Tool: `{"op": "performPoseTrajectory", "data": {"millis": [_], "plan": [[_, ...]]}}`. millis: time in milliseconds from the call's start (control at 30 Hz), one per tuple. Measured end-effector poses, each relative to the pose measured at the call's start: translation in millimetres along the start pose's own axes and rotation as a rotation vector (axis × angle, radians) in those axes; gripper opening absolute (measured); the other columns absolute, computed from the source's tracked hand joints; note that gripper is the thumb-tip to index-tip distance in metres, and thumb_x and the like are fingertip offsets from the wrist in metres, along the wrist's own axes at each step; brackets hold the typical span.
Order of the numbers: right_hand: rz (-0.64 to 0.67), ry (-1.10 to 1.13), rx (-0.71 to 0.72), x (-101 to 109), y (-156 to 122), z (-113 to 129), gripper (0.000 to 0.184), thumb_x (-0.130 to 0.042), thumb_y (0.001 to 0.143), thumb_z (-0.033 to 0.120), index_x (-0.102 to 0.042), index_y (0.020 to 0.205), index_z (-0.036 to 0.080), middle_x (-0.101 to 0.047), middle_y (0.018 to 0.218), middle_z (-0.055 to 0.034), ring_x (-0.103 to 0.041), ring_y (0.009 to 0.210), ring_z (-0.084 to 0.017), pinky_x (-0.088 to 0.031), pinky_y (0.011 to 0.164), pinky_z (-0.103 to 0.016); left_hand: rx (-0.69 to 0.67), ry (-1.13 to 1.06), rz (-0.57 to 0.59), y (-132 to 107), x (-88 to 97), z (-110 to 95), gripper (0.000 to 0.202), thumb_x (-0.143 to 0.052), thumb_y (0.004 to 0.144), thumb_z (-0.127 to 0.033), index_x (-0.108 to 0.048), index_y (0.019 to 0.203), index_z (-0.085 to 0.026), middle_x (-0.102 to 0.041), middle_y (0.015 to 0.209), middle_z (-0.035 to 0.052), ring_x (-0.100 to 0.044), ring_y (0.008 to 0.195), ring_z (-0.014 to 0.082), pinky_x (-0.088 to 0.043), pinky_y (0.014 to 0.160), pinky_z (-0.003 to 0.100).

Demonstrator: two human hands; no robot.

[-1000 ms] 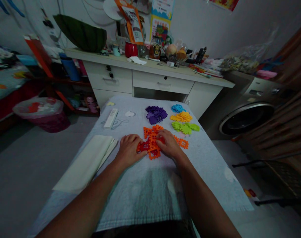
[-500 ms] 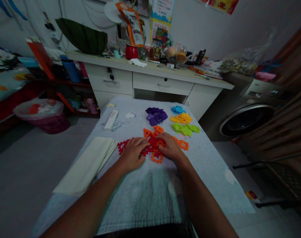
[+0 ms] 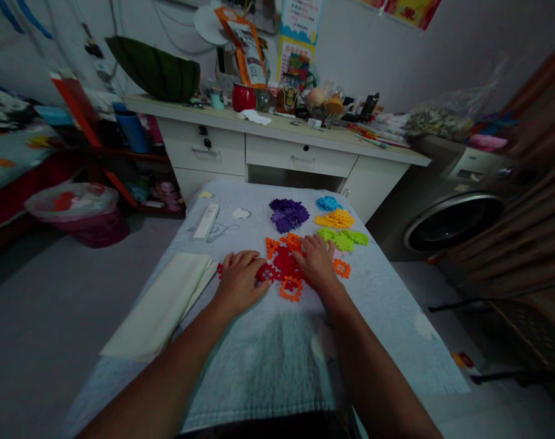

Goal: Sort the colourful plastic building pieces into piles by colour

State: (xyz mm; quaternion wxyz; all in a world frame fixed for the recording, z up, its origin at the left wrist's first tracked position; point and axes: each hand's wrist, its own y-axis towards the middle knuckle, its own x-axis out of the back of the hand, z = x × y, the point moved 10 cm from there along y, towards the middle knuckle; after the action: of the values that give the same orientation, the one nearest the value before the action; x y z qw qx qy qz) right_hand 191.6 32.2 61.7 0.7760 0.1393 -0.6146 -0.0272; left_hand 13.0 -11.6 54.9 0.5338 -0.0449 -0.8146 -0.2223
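My left hand [image 3: 239, 280] lies flat, fingers spread, on red plastic tiles [image 3: 282, 266] on a pale towel-covered table [image 3: 268, 360]. My right hand [image 3: 317, 263] rests flat, fingers stretched forward, over the orange tiles [image 3: 292, 286], its fingertips near the green tiles [image 3: 343, 238]. Orange pieces show around and under both hands. Behind them lie separate piles of purple tiles [image 3: 289, 214], yellow tiles [image 3: 335, 218] and blue tiles [image 3: 328, 202].
A folded cream cloth [image 3: 165, 305] lies at the table's left. A white remote [image 3: 206, 221] sits further back. Behind stands a cluttered white desk [image 3: 277, 143]; a washing machine [image 3: 455, 207] is at right, a lined bin [image 3: 78, 210] at left.
Both hands slid over the tiles. The left hand moved back over the red pieces it had exposed. The right hand shifted forward toward the green pile, with more red tiles now showing between the hands.
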Motion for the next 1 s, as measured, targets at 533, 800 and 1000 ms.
{"op": "performPoseTrajectory", "data": {"millis": [533,800,1000], "plan": [[0.028,0.603,0.397,4.3,-16.2,75.9,0.022,-0.050,0.076,0.005,-0.060,0.088,0.020,-0.057,0.093,-0.0044,-0.054,0.090,-0.018,-0.046,0.083,-0.032,0.034,0.023,0.049,0.2,-12.6,11.9,0.076,-0.068,0.074,-0.054,-0.045,0.140,-0.023,-0.054,0.137,0.0119,-0.048,0.123,0.0343,-0.032,0.101,0.051],[-0.090,0.614,0.306,26.1,-16.9,50.7,0.024,-0.050,0.086,0.019,-0.061,0.108,0.020,-0.061,0.109,-0.0077,-0.055,0.106,-0.021,-0.044,0.096,-0.036,0.002,-0.033,0.005,3.8,-9.6,11.6,0.043,-0.058,0.084,-0.034,-0.057,0.125,-0.022,-0.062,0.127,0.0095,-0.055,0.116,0.0279,-0.037,0.099,0.045],[0.090,0.122,-0.039,3.8,-8.0,-20.0,0.035,-0.055,0.083,0.021,-0.063,0.117,0.015,-0.059,0.121,-0.0148,-0.053,0.113,-0.027,-0.039,0.101,-0.041,0.111,-0.018,-0.065,2.9,0.0,23.4,0.027,-0.048,0.090,-0.028,-0.066,0.110,-0.026,-0.065,0.122,0.0057,-0.055,0.116,0.0266,-0.032,0.103,0.050]]}}
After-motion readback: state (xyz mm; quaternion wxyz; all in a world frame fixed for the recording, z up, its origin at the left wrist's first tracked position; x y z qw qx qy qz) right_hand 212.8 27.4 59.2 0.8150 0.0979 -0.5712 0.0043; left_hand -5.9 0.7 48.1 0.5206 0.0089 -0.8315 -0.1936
